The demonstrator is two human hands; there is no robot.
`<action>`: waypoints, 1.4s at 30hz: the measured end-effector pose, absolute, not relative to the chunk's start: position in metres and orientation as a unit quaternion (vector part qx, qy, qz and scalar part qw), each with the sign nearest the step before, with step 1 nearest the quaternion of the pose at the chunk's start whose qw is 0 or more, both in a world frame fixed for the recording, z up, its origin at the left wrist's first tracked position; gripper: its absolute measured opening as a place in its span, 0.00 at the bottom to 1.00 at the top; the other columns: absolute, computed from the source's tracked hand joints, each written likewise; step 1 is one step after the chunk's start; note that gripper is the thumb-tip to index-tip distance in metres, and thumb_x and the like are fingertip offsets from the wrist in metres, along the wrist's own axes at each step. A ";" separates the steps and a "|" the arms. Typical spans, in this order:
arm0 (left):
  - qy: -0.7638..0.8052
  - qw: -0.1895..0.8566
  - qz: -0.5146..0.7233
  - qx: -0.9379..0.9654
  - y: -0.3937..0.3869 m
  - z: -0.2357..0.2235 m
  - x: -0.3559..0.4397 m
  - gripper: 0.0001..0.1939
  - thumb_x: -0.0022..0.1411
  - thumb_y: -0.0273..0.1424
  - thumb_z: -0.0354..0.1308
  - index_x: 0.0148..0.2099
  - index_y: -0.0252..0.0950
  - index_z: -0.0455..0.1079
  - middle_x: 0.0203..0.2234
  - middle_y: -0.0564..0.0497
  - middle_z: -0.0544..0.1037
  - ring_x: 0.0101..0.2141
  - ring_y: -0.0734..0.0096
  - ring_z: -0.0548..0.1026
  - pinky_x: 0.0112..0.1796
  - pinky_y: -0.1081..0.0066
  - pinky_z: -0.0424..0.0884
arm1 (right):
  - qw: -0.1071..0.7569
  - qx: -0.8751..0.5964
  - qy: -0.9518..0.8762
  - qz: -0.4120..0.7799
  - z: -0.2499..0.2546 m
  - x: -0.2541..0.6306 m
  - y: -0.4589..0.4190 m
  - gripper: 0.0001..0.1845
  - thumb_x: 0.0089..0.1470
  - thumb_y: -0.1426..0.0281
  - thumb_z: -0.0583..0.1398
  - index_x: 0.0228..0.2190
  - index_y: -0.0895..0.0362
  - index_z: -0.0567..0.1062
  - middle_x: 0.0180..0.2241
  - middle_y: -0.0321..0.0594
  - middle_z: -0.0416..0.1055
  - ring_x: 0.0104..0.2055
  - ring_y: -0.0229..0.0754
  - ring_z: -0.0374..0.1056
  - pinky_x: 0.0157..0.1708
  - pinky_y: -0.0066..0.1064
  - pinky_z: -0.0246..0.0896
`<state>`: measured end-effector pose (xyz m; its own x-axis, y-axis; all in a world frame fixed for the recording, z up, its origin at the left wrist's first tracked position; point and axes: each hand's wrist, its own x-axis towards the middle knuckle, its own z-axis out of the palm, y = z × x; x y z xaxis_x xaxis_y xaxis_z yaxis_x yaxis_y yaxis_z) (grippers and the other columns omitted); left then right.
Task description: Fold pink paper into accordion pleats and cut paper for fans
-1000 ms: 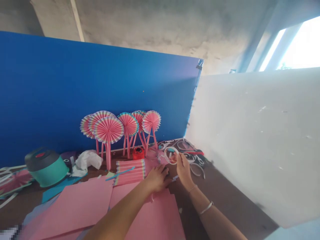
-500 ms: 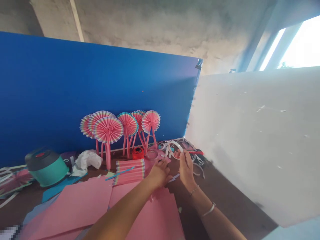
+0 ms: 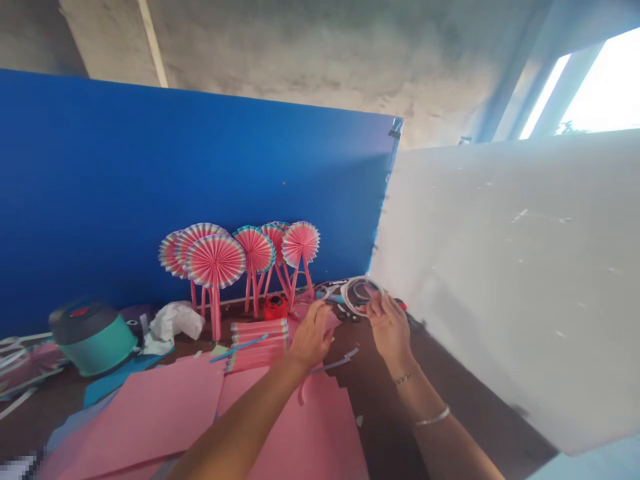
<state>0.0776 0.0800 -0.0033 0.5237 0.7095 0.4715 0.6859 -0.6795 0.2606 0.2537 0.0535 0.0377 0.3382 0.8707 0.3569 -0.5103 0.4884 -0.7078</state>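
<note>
While the right hand pinches a white ring, pleated paper lies beside the half-curled left hand, its hold unclear.

This looks like a craft workshop: pleated paper fans stand beyond and left of the fingers, pink paper sheets lie nearer, and a blue board rises farther beyond.

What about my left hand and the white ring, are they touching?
Apart: the head view shows a gap between the left hand and the white ring.
</note>
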 end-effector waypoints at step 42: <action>0.405 0.652 0.310 0.561 0.052 0.038 0.033 0.18 0.45 0.41 0.64 0.35 0.33 0.72 0.27 0.49 0.76 0.29 0.73 0.73 0.37 0.70 0.67 | 0.641 -0.220 -0.384 0.627 0.046 0.261 0.036 0.06 0.48 0.66 0.57 0.22 0.54 0.69 0.14 0.26 0.45 0.17 0.33 0.47 0.37 0.37 0.65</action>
<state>0.0326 0.0523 0.0379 0.4803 0.8586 -0.1795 0.0500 0.1775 0.9828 0.2606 0.0360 0.0460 -0.0822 0.9728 0.2164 -0.6354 0.1161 -0.7634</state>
